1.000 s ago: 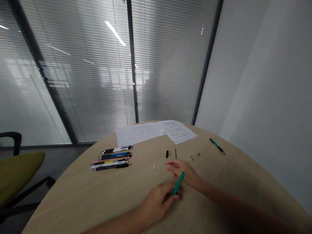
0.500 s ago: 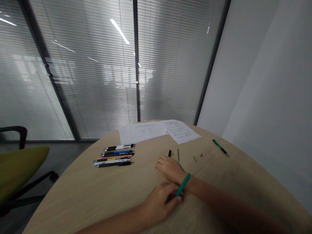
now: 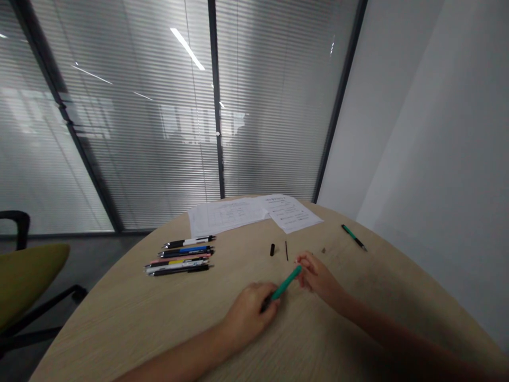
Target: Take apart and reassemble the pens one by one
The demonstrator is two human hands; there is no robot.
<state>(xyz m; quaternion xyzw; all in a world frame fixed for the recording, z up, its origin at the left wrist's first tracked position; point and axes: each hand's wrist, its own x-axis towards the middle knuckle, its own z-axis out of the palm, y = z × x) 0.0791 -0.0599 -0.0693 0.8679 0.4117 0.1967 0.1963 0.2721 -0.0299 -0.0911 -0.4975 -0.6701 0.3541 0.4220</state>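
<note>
Gripping green barrel (image 3: 287,282) by near end in left hand (image 3: 252,309); can't tell grasp of right hand (image 3: 317,277); probably light, stiff, slick: pinch mid-length

Left hand (image 3: 251,310) grips slim green cylindrical pen barrel (image 3: 287,283), tilted, far end up and right. Right hand (image 3: 316,276) at that far end, fingers bent; contact unclear. Round pale wood-grain tabletop (image 3: 159,313). Beyond hands: short black cylinder (image 3: 272,250), thin dark rod (image 3: 286,251) just beside it, tiny grey piece (image 3: 323,250). Green-and-black pen (image 3: 353,237) well apart, right. Row of mixed-colour pens (image 3: 186,253) left. White printed paper sheets (image 3: 228,216) overlap at far edge. Yellow-green chair (image 3: 34,281) at left.
</note>
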